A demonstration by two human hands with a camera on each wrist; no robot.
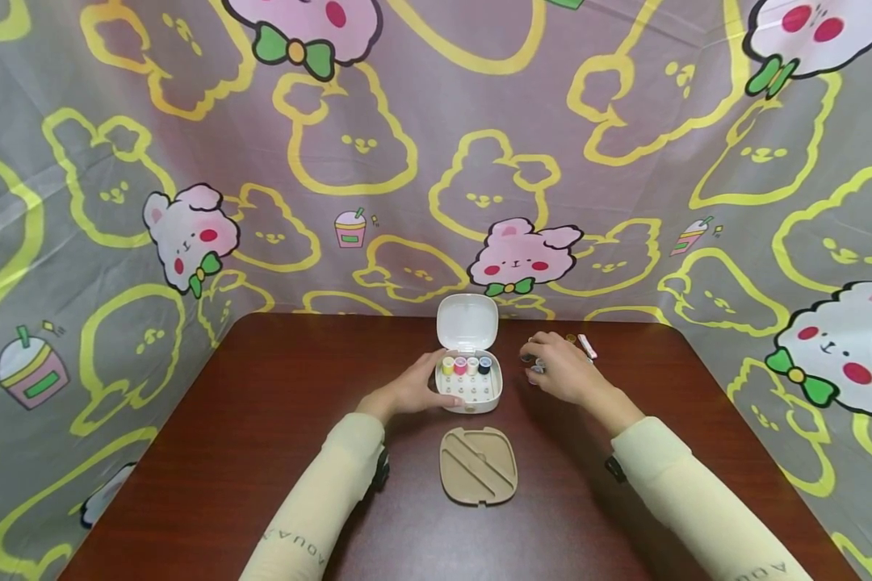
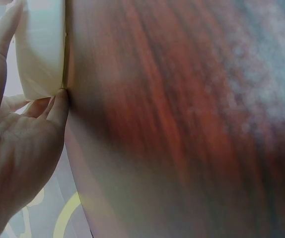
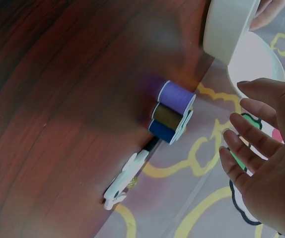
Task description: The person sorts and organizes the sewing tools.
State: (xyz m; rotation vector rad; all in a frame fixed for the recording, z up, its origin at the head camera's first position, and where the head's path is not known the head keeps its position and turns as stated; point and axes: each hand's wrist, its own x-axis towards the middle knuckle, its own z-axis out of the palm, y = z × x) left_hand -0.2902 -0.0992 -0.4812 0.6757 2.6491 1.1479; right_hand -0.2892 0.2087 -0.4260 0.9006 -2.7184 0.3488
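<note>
Left hand grips the left side of an open, white, rounded-square plastic box, its thumb laid against the front wall. Just right of this hand, inside the box, stand four small thread spools in a row: yellow, pink, white and dark, with short pegs nearer the thumb. Past its fingertips rises the box's glossy white lid. The right hand is relaxed, fingers spread and holding nothing; near its fingertips a purple spool, a brown spool and a blue spool stand close together. Just beyond that hand lies a slim white tool with a black tip. Between the forearms, nearer the person than either hand, rests a tan, rounded-square tray with diagonal grooves.
</note>
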